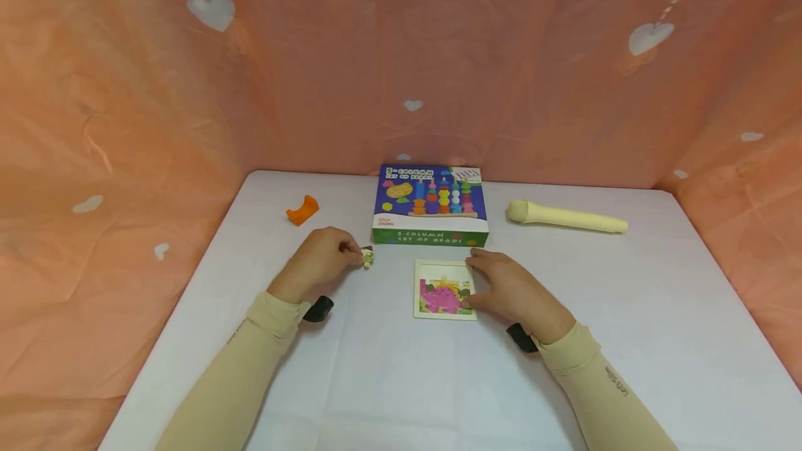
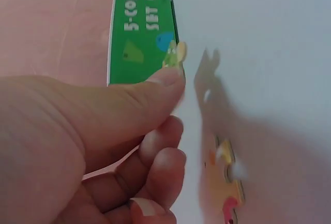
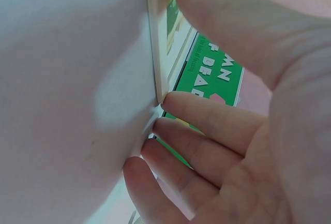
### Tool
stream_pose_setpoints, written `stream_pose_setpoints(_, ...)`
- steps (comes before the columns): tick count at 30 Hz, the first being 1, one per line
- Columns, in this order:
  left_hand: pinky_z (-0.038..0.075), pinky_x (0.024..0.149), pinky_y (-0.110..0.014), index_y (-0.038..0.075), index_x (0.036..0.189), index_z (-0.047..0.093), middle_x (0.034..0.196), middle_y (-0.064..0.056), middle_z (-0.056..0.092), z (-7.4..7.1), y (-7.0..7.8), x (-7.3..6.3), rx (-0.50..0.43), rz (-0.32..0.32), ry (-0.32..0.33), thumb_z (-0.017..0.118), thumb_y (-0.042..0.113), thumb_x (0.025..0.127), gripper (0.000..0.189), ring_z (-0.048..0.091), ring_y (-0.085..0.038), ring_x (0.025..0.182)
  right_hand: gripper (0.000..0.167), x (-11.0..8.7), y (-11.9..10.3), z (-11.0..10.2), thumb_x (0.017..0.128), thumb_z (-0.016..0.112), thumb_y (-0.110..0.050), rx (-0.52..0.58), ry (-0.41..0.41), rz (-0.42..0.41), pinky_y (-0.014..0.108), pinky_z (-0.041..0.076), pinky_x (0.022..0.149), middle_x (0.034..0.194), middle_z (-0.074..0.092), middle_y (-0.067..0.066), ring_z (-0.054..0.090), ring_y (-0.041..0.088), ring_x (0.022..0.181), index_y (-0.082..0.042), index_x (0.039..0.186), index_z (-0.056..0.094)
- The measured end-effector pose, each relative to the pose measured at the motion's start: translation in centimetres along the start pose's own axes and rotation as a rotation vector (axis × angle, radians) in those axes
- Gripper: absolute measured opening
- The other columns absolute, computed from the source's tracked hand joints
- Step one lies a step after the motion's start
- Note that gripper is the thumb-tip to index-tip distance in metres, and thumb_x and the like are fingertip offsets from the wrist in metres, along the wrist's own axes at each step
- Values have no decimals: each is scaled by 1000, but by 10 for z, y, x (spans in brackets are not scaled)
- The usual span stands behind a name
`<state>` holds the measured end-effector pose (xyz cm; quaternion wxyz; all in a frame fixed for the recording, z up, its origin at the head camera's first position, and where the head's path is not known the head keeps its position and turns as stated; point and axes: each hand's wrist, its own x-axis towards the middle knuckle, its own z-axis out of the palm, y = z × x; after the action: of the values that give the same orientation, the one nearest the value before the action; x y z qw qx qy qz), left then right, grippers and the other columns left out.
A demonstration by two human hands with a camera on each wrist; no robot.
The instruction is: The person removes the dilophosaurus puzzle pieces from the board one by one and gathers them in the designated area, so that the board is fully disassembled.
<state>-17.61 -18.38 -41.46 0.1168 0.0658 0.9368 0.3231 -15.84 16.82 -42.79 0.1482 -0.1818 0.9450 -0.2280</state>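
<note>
My left hand (image 1: 324, 255) pinches a small green and cream puzzle piece (image 1: 367, 257) between thumb and fingertips, just in front of the box's left end. Another jigsaw piece (image 2: 223, 177), orange-yellow with some pink, lies on the white surface below this hand in the left wrist view; the hand hides it from the head view. My right hand (image 1: 510, 289) touches the right side of a square puzzle tray (image 1: 415, 298). Its thumb lies on the tray's right edge and its index fingertip is at the far right corner. Inside the tray, a pink dinosaur picture (image 1: 443, 298) is partly assembled, its upper strip bare.
Behind the tray stands a blue and green bead-set box (image 1: 432, 204). An orange curved block (image 1: 303, 210) lies to the left, and a pale yellow stick with a rounded end (image 1: 567, 217) to the right. A peach curtain (image 1: 451, 54) with hearts encloses the white table (image 1: 363, 381).
</note>
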Motion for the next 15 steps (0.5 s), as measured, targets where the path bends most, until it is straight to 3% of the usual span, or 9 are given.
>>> stream_pose_setpoints(8,50,85,-36,11,92,81,94,-4,76,-3,-8,3,14,-36,-8,79,17,98,9,61,-23,94,76,1,1,-1,87,90,-26,-8,2,-4,60,37,126,165,49,24,45,47,154,3,150,59)
stream_pose_setpoints(15,50,84,-36,11,92,81,93,-4,76,-4,-10,5,22,-18,-9,78,16,99,10,61,-23,93,76,0,0,-1,87,91,-28,-7,-2,5,61,37,126,165,48,25,44,47,154,3,150,60)
